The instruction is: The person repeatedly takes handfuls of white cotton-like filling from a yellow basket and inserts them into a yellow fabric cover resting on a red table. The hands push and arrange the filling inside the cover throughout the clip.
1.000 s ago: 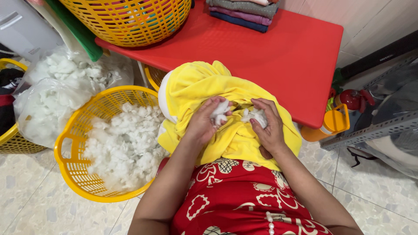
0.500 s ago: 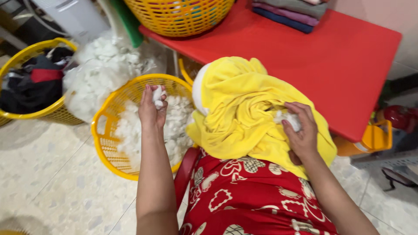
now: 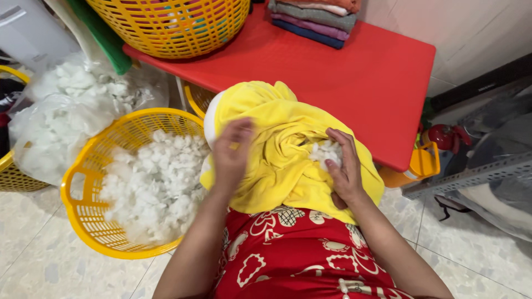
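Note:
A yellow fabric cover [image 3: 282, 166], partly filled, lies on my lap against the red table [image 3: 377, 83]. My right hand [image 3: 344, 171] grips the cover at its opening, where white stuffing [image 3: 323, 152] shows. My left hand [image 3: 233, 152] is blurred and sits over the cover's left side, fingers curled downward. Whether it holds any stuffing is hidden. To my left, a yellow plastic basket [image 3: 83, 182] holds a heap of loose white stuffing [image 3: 155, 188].
A clear bag of white stuffing [image 3: 61, 111] lies behind the basket. On the red table stand a large yellow basket [image 3: 172, 25] and a stack of folded cloths [image 3: 316, 19]. Another yellow basket [image 3: 11, 177] is at the far left, and grey metal bars [image 3: 471, 174] at the right.
My left hand went to the basket and took a tuft of stuffing. It has now swung back right onto the yellow cover. My right hand stayed at the opening.

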